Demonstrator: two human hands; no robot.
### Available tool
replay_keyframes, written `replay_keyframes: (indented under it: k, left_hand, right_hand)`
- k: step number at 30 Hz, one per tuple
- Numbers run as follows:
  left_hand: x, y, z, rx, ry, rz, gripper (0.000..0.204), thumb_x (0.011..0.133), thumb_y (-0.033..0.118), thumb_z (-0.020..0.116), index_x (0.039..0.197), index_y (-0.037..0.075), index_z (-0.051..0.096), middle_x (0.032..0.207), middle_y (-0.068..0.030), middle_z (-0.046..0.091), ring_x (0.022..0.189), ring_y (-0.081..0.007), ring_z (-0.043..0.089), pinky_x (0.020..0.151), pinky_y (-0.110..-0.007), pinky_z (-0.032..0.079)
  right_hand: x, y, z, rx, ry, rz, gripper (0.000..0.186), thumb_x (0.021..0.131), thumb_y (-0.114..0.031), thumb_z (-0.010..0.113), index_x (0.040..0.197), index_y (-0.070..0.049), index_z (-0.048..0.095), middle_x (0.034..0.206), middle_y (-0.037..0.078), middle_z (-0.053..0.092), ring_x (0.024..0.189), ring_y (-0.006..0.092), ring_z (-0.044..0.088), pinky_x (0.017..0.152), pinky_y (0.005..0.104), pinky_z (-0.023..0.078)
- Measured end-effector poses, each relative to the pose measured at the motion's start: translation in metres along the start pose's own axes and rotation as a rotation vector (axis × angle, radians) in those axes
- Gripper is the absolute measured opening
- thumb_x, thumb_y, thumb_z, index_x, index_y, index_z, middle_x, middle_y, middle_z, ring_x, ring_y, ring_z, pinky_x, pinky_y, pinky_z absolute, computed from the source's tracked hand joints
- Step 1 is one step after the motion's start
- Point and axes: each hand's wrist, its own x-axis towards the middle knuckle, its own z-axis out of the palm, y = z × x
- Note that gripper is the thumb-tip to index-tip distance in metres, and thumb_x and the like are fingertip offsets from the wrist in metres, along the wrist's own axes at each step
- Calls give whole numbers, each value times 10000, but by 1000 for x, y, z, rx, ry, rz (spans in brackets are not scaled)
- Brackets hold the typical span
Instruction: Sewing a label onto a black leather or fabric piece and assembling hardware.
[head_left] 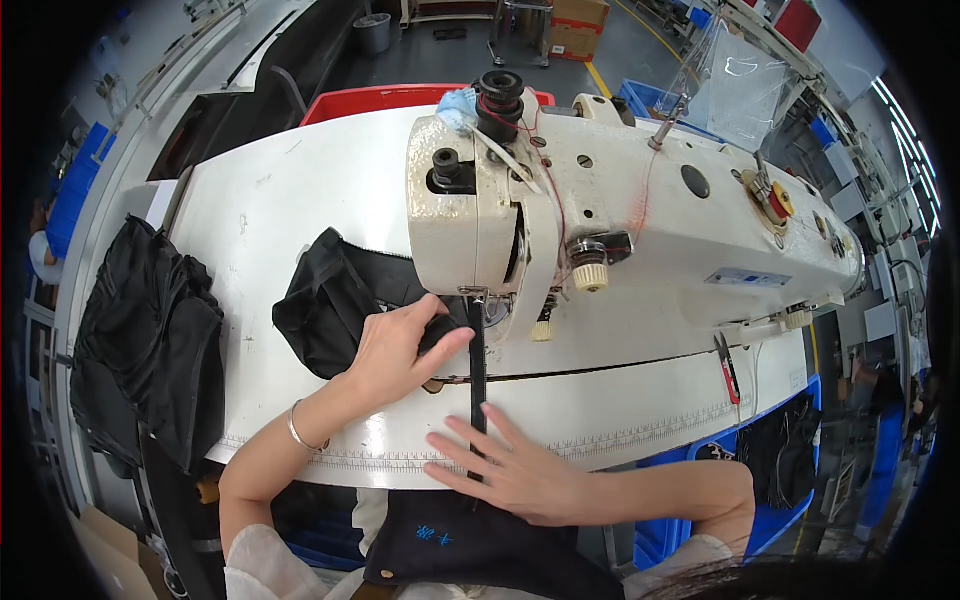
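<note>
While the black strap (478,390) runs from below the machine head (445,235) to the tabletop's (260,210) front edge, your left hand (405,345) is narrowed on the black fabric (325,310) and your right hand (520,470) lies spread wide over the strap. The sewing seems partway: the strap's near length looks unsewn, though finished stitching can't be made out. Another black bundle (150,350) sits by the left edge.

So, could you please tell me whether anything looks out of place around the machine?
Only the pale blue cloth bunched beside the black knob atop the sewing machine looks mildly odd: it resembles a stray scrap among hard parts.
</note>
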Motion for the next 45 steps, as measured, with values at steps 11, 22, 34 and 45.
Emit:
replay_keyframes:
  k: [11,22,34,45]
  left_hand:
    - [-3,0,8,460,33,268,289,581,53,585,861,-4,632,832,-86,564,766,-228,560,651,-327,453]
    - [-16,-12,16,381,35,322,347,545,42,619,888,-8,613,882,-113,544,809,-271,537,671,-355,474]
    - [-14,-14,17,223,35,200,355,517,-44,599,871,-24,617,848,-152,571,806,-331,560,709,-416,463]
    - [-16,-9,10,70,46,39,424,478,-49,624,895,25,643,828,-116,618,726,-296,600,665,-404,481]
  right_hand:
    - [15,82,41,-44,461,249,529,666,-210,640,1141,0,542,1090,137,559,1000,245,548,879,391,450]
    - [22,95,27,18,382,265,329,873,-144,520,1188,-51,531,1177,97,559,1106,206,524,973,325,403]
    - [12,91,33,825,404,533,302,798,-152,596,1097,-113,582,992,101,626,960,190,601,845,332,466]
    - [14,90,53,176,477,326,167,709,-170,618,856,-93,604,735,27,573,659,173,588,442,323,478]
